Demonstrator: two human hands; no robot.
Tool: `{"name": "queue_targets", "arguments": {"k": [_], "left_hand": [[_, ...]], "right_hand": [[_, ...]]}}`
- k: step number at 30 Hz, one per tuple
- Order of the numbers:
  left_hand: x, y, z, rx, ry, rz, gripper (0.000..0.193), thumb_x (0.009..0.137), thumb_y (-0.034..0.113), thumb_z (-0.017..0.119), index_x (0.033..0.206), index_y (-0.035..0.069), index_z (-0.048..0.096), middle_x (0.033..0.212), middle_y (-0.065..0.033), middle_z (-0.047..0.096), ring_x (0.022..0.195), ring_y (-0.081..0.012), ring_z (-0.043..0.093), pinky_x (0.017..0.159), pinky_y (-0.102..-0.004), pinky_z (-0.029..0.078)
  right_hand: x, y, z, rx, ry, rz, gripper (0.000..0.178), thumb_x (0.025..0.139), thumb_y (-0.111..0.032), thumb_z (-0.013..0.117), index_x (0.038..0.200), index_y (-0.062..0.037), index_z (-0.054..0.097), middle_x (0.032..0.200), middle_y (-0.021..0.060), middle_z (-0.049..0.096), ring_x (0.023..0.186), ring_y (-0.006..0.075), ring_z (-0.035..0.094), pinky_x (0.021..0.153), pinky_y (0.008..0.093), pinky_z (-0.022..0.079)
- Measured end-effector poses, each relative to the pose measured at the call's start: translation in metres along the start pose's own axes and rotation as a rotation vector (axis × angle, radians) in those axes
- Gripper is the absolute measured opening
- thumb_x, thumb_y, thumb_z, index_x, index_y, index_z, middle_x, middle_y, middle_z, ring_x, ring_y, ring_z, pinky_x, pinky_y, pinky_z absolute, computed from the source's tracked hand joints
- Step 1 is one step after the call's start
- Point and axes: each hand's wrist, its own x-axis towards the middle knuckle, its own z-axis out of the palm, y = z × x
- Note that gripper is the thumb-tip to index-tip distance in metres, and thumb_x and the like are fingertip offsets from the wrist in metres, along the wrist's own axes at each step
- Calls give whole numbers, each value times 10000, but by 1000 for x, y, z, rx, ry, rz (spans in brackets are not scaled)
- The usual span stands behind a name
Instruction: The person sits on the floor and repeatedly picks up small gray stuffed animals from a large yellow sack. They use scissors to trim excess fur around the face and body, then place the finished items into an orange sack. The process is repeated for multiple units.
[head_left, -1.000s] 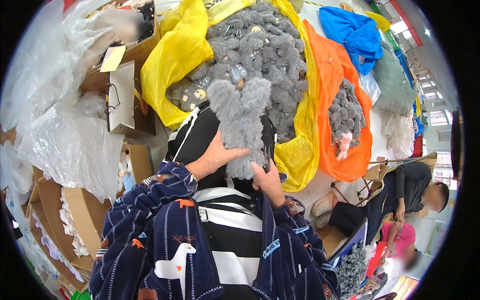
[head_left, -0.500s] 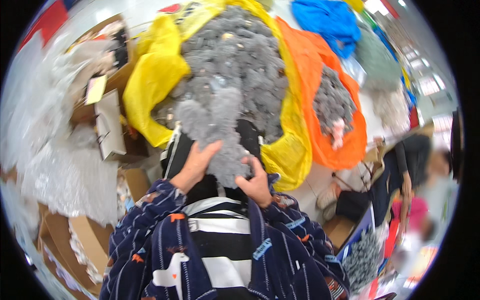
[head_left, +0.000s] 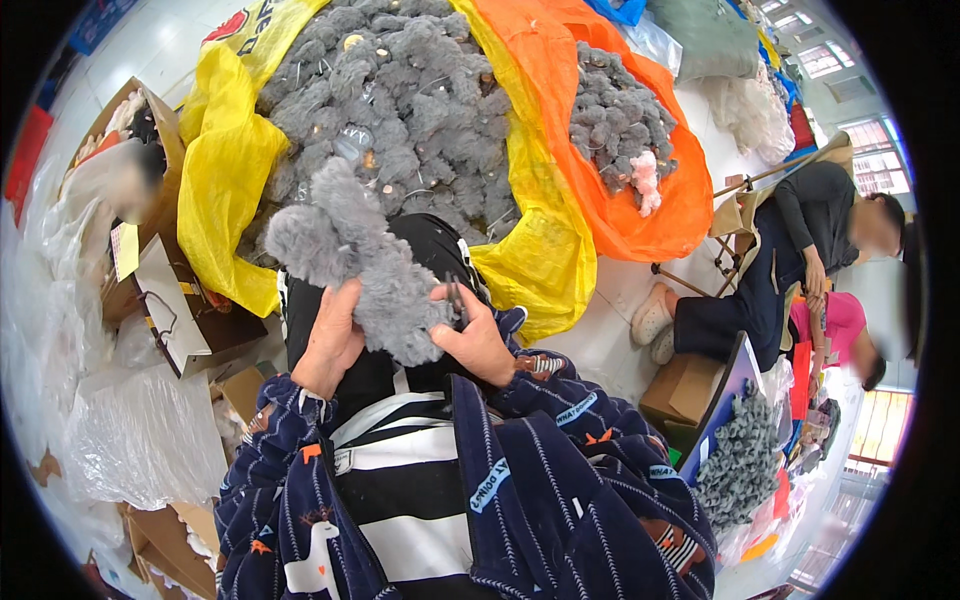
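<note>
A fluffy grey plush toy [head_left: 385, 290] with two long, ear-like lobes lies over my lap, its lobes pointing away to the upper left. My left hand [head_left: 333, 342] grips its near left side, thumb on top. On the opposite side, my right hand [head_left: 474, 338] pinches the plush at its edge, fingers partly buried in the fur. Something small and dark shows by the right fingertips, too blurred to name. Just beyond my knees, a big yellow sack [head_left: 228, 180] gapes around a heap of similar grey plush pieces [head_left: 400, 120].
Right of the sack stands an orange bag [head_left: 690, 215] with grey plush and a small pink plush toy [head_left: 646, 182]. Cardboard boxes [head_left: 160, 150] and clear plastic sheeting [head_left: 140, 430] line the left. Two people sit at the right, near a grey plush pile [head_left: 740, 460].
The plush and both hands appear farther left in the picture, and its lobes now lean more to the left. The whole view has shifted too. Both hands keep their hold.
</note>
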Motion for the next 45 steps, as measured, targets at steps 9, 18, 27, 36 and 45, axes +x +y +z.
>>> {"name": "queue_targets", "arguments": {"k": [9,18,27,36,45], "left_hand": [[21,22,1,142,-126,-131,642,840,200,550,1353,80,184,1287,-170,365,1084,-253,481,870,-368,425],[43,29,-7,-25,-304,-151,478,872,275,499,1257,54,322,1133,-150,502,1019,-251,527,860,-376,438],[42,37,-12,-41,-335,-262,536,839,322,547,1260,69,332,1144,-171,487,1044,-272,504,896,-402,397],[35,63,-18,-171,-366,-369,552,850,327,529,1291,85,301,1187,-196,453,1072,-288,477,919,-399,353],[43,53,-18,-155,-373,-314,493,893,249,480,1310,75,284,1252,-140,415,1132,-223,437,943,-355,355]], "right_hand": [[40,0,-83,783,499,439,271,835,-312,529,1042,-137,526,822,-35,559,531,27,463,353,159,312],[144,17,-185,-96,682,-93,282,863,-301,514,1033,-79,553,886,65,625,479,59,460,413,199,359],[267,163,-67,-161,354,289,325,778,-305,595,884,0,630,723,78,635,568,110,578,432,261,460],[341,210,-18,-372,540,342,383,619,-268,664,860,25,609,735,185,620,652,298,600,606,366,472],[291,127,-25,-14,490,287,284,649,-166,650,839,32,577,660,67,572,509,152,539,470,276,429]]}}
